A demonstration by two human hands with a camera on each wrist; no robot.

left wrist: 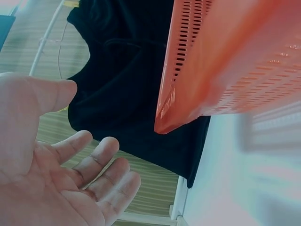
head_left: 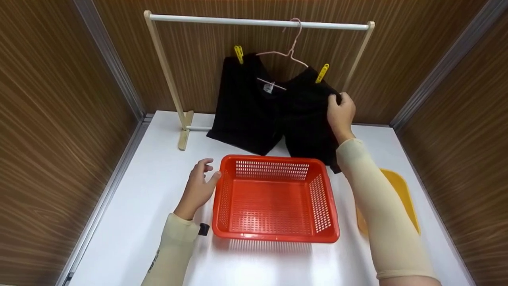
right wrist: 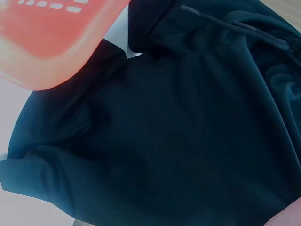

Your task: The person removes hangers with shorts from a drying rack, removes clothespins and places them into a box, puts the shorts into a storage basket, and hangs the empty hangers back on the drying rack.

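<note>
Black shorts (head_left: 254, 107) hang from a pink hanger (head_left: 291, 53), fixed by two yellow clothespins (head_left: 322, 73), one near each side of the waistband. My right hand (head_left: 342, 113) pinches the shorts' right side edge between thumb and fingers. In the right wrist view the black cloth (right wrist: 178, 122) with its drawstring fills most of the picture, and only a sliver of hand shows. Near the left rim of a red basket (head_left: 274, 206), my left hand (head_left: 200, 186) is held with fingers loosely bent and nothing in the palm. The left wrist view shows that hand (left wrist: 70, 174) apart from the basket.
A drying rack with a white rail (head_left: 190, 18) and wooden legs stands at the back. A yellow tray (head_left: 401, 190) lies on the white table (head_left: 131, 222), partly under the right forearm. Wood-patterned walls (head_left: 59, 79) enclose the left, back and right.
</note>
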